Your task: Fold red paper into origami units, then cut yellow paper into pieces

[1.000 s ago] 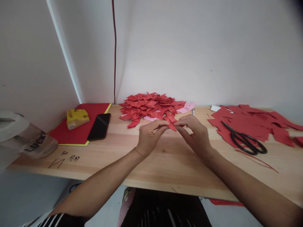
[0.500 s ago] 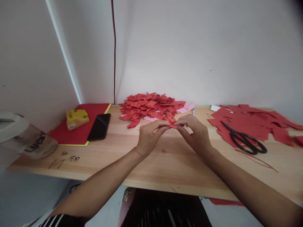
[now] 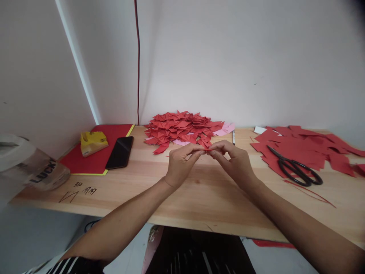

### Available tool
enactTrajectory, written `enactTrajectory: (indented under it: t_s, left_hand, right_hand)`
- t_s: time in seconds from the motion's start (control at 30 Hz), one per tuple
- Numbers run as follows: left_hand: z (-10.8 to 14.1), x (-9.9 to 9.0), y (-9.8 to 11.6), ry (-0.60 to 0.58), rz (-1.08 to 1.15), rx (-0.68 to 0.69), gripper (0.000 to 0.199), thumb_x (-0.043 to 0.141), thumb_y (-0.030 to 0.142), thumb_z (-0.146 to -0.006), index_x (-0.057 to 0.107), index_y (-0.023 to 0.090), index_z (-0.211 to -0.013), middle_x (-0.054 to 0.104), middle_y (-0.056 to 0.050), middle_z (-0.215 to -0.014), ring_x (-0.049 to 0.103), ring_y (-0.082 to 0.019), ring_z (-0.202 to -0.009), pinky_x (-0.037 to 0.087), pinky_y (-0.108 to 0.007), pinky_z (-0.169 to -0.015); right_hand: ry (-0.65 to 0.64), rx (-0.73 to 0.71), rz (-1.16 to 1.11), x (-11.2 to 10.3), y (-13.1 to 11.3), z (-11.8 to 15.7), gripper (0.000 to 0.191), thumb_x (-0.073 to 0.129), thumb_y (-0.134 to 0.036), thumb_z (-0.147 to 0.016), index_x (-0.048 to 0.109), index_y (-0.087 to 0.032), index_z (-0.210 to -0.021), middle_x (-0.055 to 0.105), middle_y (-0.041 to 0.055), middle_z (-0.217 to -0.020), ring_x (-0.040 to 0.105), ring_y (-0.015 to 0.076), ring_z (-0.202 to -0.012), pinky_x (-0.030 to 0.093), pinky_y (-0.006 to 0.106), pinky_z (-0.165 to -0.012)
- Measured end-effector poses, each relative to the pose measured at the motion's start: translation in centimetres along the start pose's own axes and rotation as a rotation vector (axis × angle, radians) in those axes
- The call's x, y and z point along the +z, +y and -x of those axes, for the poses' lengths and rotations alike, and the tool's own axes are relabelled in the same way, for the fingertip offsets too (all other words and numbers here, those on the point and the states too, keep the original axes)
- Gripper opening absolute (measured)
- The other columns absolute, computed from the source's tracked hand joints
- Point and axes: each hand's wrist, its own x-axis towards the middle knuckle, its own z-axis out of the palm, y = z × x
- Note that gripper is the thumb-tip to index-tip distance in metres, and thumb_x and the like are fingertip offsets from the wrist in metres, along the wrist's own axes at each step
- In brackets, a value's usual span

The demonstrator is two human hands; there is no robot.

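Observation:
Between my two hands is a small piece of red paper (image 3: pixel 208 150), mostly hidden by the fingers. My left hand (image 3: pixel 184 161) pinches its left end between thumb and forefinger. On the other end, my right hand (image 3: pixel 234 160) is closed in a similar pinch, the two sets of fingertips close together. Just behind the hands lies a heap of folded red paper pieces (image 3: pixel 179 127), with bits of pink paper (image 3: pixel 225 129) showing at its edge.
Black-handled scissors (image 3: pixel 296 167) rest on flat red paper pieces (image 3: pixel 299 146) at the right. Thin red strips (image 3: pixel 310 192) lie in front. To the left are a phone (image 3: pixel 120 153), a yellow packet (image 3: pixel 93 144) on red sheets (image 3: pixel 76 161), and a plastic container marked LUCKY (image 3: pixel 42 171).
Both hands have drawn slightly closer together at the fingertips, and less of the red paper shows between them. The view has shifted very slightly; everything else on the table stays in place.

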Motion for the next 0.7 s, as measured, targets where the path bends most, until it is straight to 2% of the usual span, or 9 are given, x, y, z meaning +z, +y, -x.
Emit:
enactTrajectory:
  t_s: [0.17, 0.37, 0.7]
  left_hand:
    - [0.0, 0.0, 0.0, 0.004, -0.006, -0.001, 0.012, 0.064, 0.025, -0.087, 0.074, 0.02, -0.092, 0.075, -0.003, -0.087, 0.069, -0.013, -0.08, 0.055, -0.025, -0.075]
    - [-0.1, 0.0, 0.1, -0.006, -0.009, 0.001, 0.012, 0.064, 0.025, -0.088, 0.074, 0.021, -0.094, 0.075, -0.002, -0.09, 0.069, -0.013, -0.082, 0.055, -0.025, -0.078]
    - [-0.2, 0.0, 0.3, -0.022, 0.016, -0.039, 0.012, 0.064, 0.025, -0.088, 0.074, 0.021, -0.092, 0.075, -0.002, -0.089, 0.069, -0.014, -0.083, 0.054, -0.026, -0.078]
  right_hand:
    - [-0.055, 0.172, -0.206, 0.0, -0.7, -0.1, 0.009, 0.063, -0.029, -0.088, 0.065, -0.021, -0.091, 0.068, -0.0013, -0.071, 0.063, 0.0129, -0.063, 0.045, 0.025, -0.061]
    - [-0.036, 0.269, -0.358, 0.0, -1.3, -0.4, 0.009, 0.065, -0.028, -0.085, 0.064, -0.02, -0.087, 0.068, 0.0002, -0.07, 0.061, 0.0122, -0.062, 0.045, 0.023, -0.055]
    - [-0.003, 0.228, -0.339, -0.2, -1.4, -0.2, 0.008, 0.063, -0.026, -0.087, 0.068, -0.021, -0.09, 0.069, 0.0011, -0.075, 0.065, 0.013, -0.064, 0.053, 0.026, -0.059]
